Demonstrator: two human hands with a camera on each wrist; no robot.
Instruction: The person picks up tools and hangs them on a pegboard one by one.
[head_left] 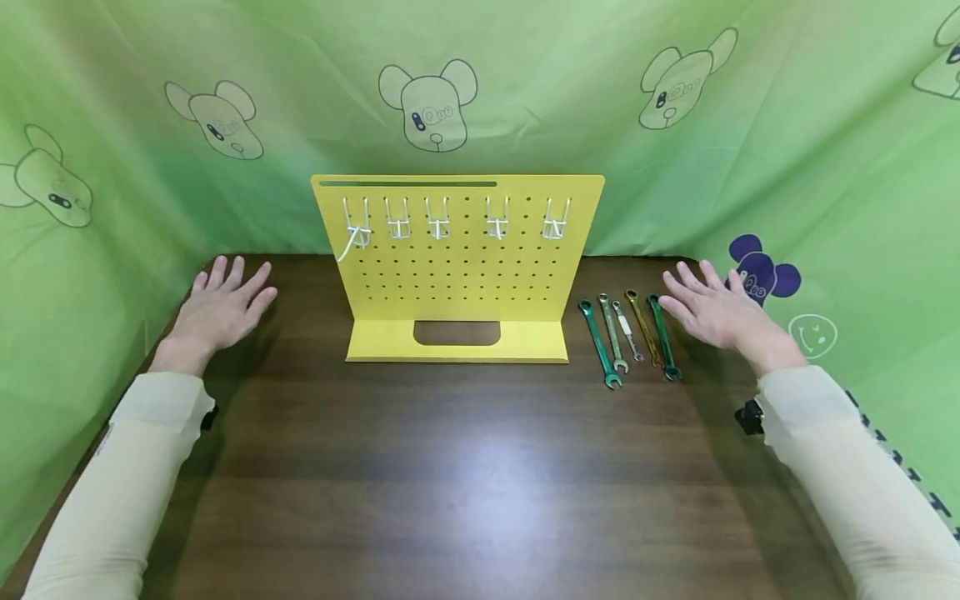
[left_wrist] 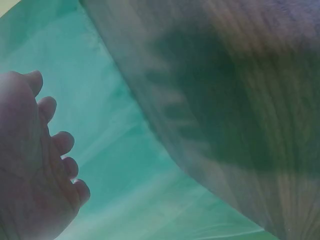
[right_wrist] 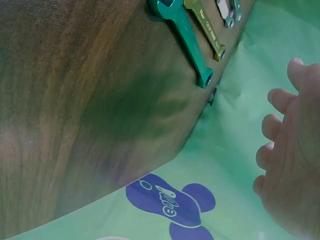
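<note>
Left hand (head_left: 217, 313) and right hand (head_left: 714, 312) hover palm down, outspread.

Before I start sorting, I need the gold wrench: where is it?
In the head view, the gold wrench lies right of the yellow pegboard, between the white-labelled wrench and the rightmost green wrench.

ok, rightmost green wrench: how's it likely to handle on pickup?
The rightmost green wrench has a metallic sheen, so it's probably stiff and fairly heavy for its size. Its smooth, glossy surface may be a bit slippery. Lying flat on the table, it seems unlikely to roll.
</note>
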